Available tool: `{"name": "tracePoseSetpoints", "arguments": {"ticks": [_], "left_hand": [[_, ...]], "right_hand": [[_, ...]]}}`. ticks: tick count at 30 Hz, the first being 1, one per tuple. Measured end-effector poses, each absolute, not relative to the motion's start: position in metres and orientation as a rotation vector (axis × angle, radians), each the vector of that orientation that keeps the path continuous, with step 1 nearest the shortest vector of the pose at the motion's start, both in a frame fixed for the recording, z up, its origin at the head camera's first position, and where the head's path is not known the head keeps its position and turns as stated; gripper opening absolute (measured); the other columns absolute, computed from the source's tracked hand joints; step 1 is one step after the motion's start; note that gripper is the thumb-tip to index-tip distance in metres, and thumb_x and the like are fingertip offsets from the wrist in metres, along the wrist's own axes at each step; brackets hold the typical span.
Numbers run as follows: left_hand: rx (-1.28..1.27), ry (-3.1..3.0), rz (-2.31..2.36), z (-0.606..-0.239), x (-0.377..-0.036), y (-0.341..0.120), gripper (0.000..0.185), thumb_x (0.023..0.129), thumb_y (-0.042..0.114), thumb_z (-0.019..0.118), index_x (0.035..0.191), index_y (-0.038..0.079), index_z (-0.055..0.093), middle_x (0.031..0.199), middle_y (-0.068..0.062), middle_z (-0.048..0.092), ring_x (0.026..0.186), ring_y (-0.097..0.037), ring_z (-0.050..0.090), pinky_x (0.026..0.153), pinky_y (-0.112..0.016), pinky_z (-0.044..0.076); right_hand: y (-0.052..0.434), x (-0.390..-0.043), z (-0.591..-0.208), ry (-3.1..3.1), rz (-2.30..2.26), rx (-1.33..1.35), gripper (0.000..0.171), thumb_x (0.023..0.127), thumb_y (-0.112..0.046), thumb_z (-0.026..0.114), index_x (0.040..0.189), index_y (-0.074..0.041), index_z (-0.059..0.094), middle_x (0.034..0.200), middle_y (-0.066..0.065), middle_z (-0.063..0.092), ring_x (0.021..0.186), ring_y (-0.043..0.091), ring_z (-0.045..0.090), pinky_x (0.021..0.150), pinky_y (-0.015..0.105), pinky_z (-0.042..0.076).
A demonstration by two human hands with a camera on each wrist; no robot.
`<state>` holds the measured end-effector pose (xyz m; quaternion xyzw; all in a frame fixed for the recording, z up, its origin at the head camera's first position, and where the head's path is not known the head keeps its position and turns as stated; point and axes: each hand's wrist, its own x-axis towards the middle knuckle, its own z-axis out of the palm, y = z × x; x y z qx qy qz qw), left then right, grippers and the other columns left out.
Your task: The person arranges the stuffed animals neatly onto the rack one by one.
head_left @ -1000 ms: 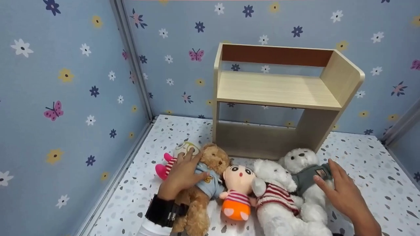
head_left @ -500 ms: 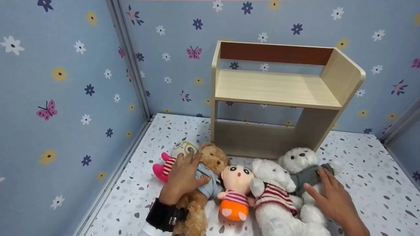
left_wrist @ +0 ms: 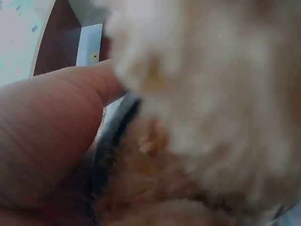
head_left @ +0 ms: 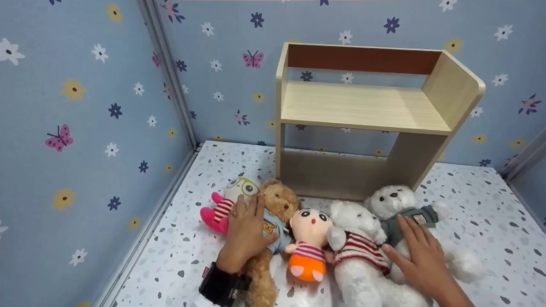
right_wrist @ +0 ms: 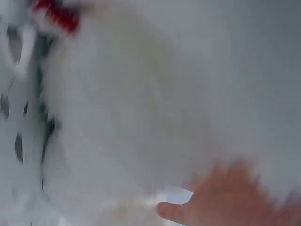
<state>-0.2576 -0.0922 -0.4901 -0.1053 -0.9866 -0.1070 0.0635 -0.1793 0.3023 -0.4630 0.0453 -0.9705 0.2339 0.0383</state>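
Five plush toys lie in a row on the speckled surface (head_left: pixel 239 164). My left hand (head_left: pixel 245 230) rests flat on the chest of a brown teddy bear (head_left: pixel 279 202) in a light blue shirt; the left wrist view is filled by its brown fur (left_wrist: pixel 188 165) with my thumb (left_wrist: pixel 47 132) against it. My right hand (head_left: pixel 416 251) lies with straight fingers on a white bear in a grey sweater (head_left: pixel 390 198); the right wrist view is a blur of white fur (right_wrist: pixel 141 94). Between them lie a pink-faced doll (head_left: pixel 310 228) and a white bear in a striped top (head_left: pixel 356 221).
A pale plush with green glasses and pink feet (head_left: pixel 236 187) lies left of the brown bear. A light wooden shelf unit (head_left: pixel 362 106) stands behind the toys against the flowered blue wall (head_left: pixel 85 128). Walls close in on the left and back.
My right hand has slid left and down from the grey-sweater bear's side onto its body. My left hand has stayed on the brown bear, shifting slightly.
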Motion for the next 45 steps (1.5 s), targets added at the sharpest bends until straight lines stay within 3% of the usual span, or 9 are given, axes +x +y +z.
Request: {"name": "tracePoseSetpoints", "arguments": {"ticks": [5,15,23,29,35,41,45], "left_hand": [[-0.312,-2.956,-0.336,-0.493,-0.254,-0.091,0.113,0.071,0.066,0.071,0.154,0.010,0.018,0.158,-0.013,0.026,0.145,-0.045,0.014,0.112,-0.065,0.021],[-0.311,-2.916,-0.360,-0.499,-0.252,-0.092,0.110,0.071,0.065,0.071,0.154,0.011,0.021,0.153,-0.014,0.035,0.142,-0.045,0.022,0.114,-0.062,0.021],[-0.305,-2.871,-0.364,-0.502,-0.254,-0.089,0.119,0.062,0.069,0.076,0.153,0.012,0.025,0.150,-0.013,0.039,0.138,-0.044,0.026,0.112,-0.061,0.024],[-0.258,-2.871,-0.354,-0.504,-0.248,-0.090,0.117,0.064,0.069,0.075,0.153,0.014,0.022,0.153,-0.012,0.036,0.140,-0.044,0.022,0.108,-0.067,0.026],[-0.238,-2.892,-0.372,-0.495,-0.233,-0.089,0.109,0.069,0.065,0.073,0.153,0.016,0.025,0.158,-0.010,0.028,0.145,-0.045,0.012,0.111,-0.069,0.015],[-0.302,-2.903,-0.370,-0.480,-0.217,-0.082,0.096,0.074,0.063,0.070,0.150,0.017,0.033,0.158,-0.015,0.027,0.147,-0.047,0.001,0.114,-0.066,0.003],[-0.345,-2.933,-0.395,-0.475,-0.205,-0.070,0.091,0.077,0.065,0.065,0.150,0.018,0.034,0.158,-0.016,0.025,0.146,-0.047,0.003,0.113,-0.068,0.000]], "right_hand": [[0.278,-0.172,-0.463,-2.940,0.765,0.236,0.077,0.092,-0.048,0.058,0.154,-0.028,0.018,0.156,0.015,0.028,0.136,0.051,0.022,0.101,0.070,0.015],[0.240,-0.163,-0.453,-3.178,0.829,0.305,0.082,0.088,-0.067,0.049,0.154,-0.029,0.019,0.158,0.009,0.026,0.137,0.047,0.031,0.100,0.075,0.024],[0.222,-0.159,-0.459,-3.250,0.888,0.375,0.080,0.087,-0.068,0.048,0.153,-0.032,0.021,0.160,0.004,0.021,0.143,0.043,0.021,0.095,0.073,0.034],[0.211,-0.158,-0.476,-3.246,0.828,0.301,0.083,0.083,-0.074,0.048,0.152,-0.037,0.021,0.161,0.001,0.018,0.145,0.043,0.012,0.093,0.078,0.031],[0.210,-0.155,-0.487,-3.102,0.861,0.383,0.082,0.084,-0.065,0.057,0.152,-0.034,0.023,0.159,0.003,0.020,0.143,0.043,0.012,0.091,0.079,0.032],[0.209,-0.156,-0.492,-3.100,0.854,0.335,0.083,0.082,-0.068,0.058,0.151,-0.038,0.023,0.158,0.001,0.020,0.142,0.040,0.011,0.091,0.079,0.032],[0.207,-0.157,-0.496,-3.100,0.836,0.317,0.084,0.080,-0.070,0.058,0.151,-0.042,0.022,0.159,-0.001,0.019,0.143,0.038,0.010,0.093,0.076,0.033]]}}
